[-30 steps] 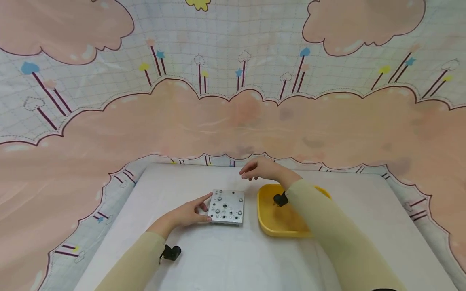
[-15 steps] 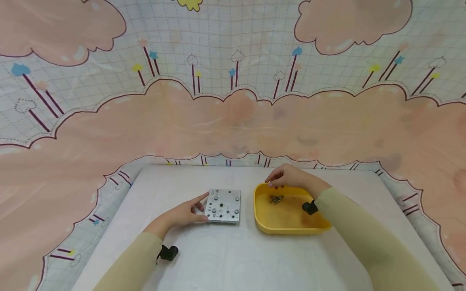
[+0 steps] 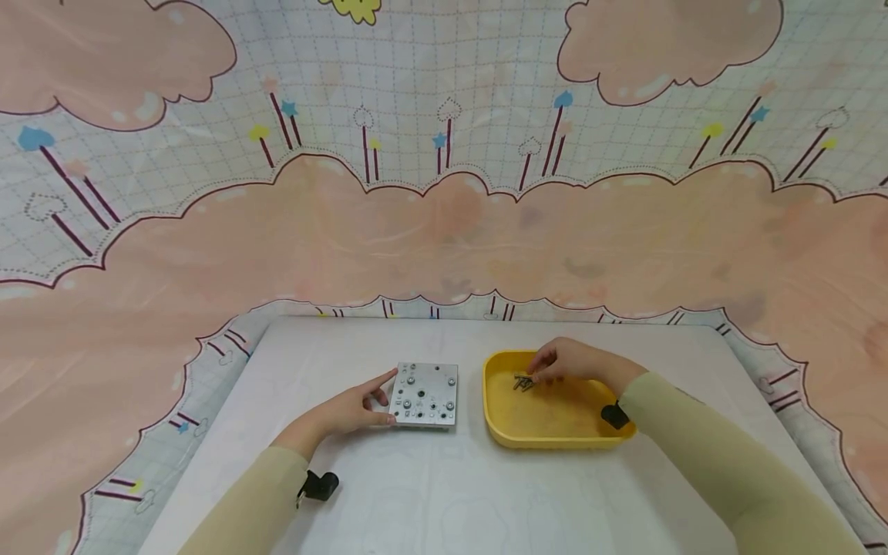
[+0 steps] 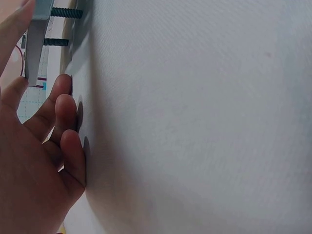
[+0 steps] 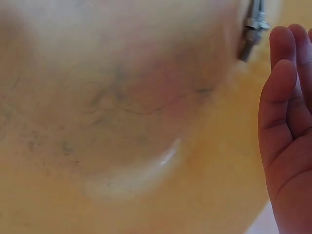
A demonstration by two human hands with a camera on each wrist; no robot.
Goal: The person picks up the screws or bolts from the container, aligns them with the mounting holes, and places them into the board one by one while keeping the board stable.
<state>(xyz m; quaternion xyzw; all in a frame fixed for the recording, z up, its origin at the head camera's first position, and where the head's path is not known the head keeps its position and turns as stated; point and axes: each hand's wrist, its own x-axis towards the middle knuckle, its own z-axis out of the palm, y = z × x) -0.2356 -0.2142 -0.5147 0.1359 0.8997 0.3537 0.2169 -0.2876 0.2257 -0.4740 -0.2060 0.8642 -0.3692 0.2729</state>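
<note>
A square silvery metal plate [image 3: 433,378] with holes and bolt heads sits left of the yellow tray. My left hand [image 3: 354,408] holds its left side, index finger at the far corner and thumb at the near one. In the left wrist view, threaded bolts [image 4: 66,13] stick out beneath the plate, and the other fingers are bent against the white surface. My right hand [image 3: 572,361] reaches into the yellow tray [image 3: 555,442], fingertips right at a small pile of bolts [image 3: 523,383]. The right wrist view shows bolts [image 5: 253,31] just beyond those fingers.
A white tabletop [image 3: 416,493] carries the plate and the tray. Behind it hangs a patterned cloth [image 3: 444,239] with clouds. Black wrist cameras [image 3: 321,486] are strapped at the sleeves. The tray's walls surround the right hand's working area.
My right hand has moved right from behind the plate, over the tray's far rim, and down to the bolts. The left hand stays at the plate. The head view has shifted slightly.
</note>
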